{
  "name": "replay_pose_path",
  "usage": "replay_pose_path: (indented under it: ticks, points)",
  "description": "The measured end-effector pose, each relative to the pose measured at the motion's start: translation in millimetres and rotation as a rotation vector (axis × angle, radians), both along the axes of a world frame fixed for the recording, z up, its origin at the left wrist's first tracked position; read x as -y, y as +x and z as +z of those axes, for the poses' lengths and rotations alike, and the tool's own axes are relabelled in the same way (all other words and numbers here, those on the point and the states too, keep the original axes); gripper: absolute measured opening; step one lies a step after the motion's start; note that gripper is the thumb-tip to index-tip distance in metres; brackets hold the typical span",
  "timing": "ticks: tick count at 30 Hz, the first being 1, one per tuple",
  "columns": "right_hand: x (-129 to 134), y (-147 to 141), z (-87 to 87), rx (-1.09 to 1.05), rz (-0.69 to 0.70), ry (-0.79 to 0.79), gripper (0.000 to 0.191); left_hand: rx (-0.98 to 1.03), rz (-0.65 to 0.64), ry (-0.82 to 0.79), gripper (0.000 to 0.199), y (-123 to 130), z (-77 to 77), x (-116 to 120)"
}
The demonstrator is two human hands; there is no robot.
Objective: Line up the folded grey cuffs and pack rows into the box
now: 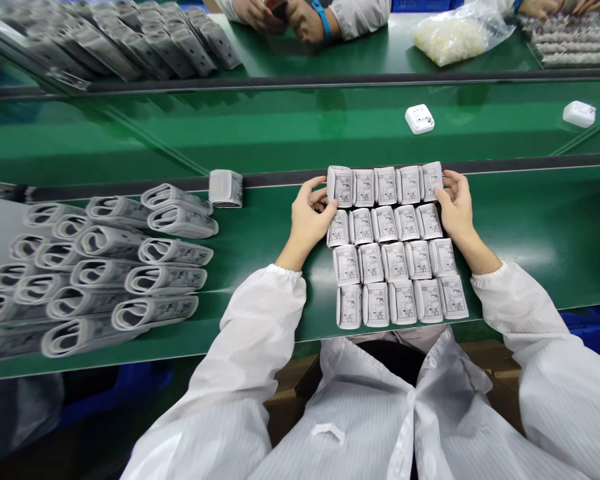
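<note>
Several rows of rolled grey blood pressure cuffs [395,259], printed with line drawings, lie in a neat block on the green table before me. My left hand [311,212] has its thumb and fingers around the left end cuff [340,186] of the farthest row. At the other end of that row, my right hand [455,203] grips the right end cuff [431,181] between thumb and fingers. The row is pressed together between both hands. Parts of the fingers are hidden behind the cuffs.
More rolled cuffs [167,253] lie on their sides at left, with a single cuff [225,189] near the ledge. White plastic housings [420,119] sit on the green belt [280,133]. Across it are another person's hands [305,20], stacked cuffs [130,40] and a plastic bag [455,37].
</note>
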State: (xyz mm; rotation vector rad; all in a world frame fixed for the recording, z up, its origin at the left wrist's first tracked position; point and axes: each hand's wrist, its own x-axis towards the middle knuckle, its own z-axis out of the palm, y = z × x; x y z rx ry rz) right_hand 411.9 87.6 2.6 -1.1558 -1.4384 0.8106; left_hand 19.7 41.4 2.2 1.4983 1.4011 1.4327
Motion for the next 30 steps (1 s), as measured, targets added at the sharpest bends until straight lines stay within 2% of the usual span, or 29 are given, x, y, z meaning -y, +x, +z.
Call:
replay_pose_path:
  ticks: [20, 30]
  points:
    - [2.5, -2.6, -0.1, 0.025, 0.064, -0.002, 0.080, 0.007, -0.027, 0.003, 0.073, -3.5, -7.7, -2.8]
    - [3.7, -5.9, 1.0, 0.015, 0.062, -0.016, 0.091, 0.012, -0.029, -0.008, 0.071, -2.9, -4.9, -2.4]
